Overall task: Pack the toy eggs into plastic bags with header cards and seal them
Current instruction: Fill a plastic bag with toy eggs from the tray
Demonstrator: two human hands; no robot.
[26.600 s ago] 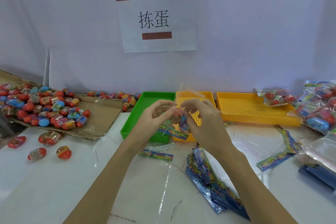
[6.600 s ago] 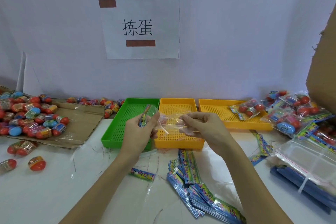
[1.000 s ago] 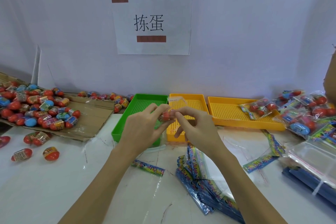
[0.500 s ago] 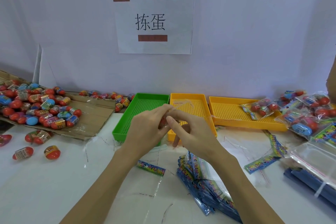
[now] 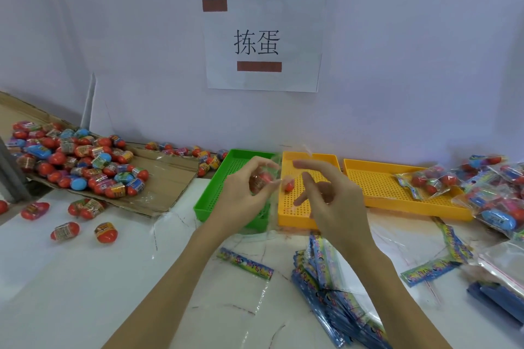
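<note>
My left hand (image 5: 241, 195) grips a clear plastic bag (image 5: 270, 201) holding red toy eggs (image 5: 288, 186), raised in front of the green tray (image 5: 224, 181) and the orange tray (image 5: 314, 164). Just right of the bag, my right hand (image 5: 331, 198) has its fingers spread and loose, and I cannot tell whether a fingertip touches the plastic. A heap of loose toy eggs (image 5: 79, 161) lies on cardboard at the left. Printed header cards (image 5: 334, 286) are stacked below my right wrist.
A few loose eggs (image 5: 65, 231) lie on the white table at the left. A second orange tray (image 5: 377, 181) carries a packed bag (image 5: 425, 181), with more packed bags (image 5: 496, 190) heaped at the right. One bag with a header card (image 5: 245, 262) lies flat near my left forearm.
Half a second ago both hands were pressed together on the bag. My right hand has since drawn off to the right and spread its fingers, while my left hand keeps the bag.
</note>
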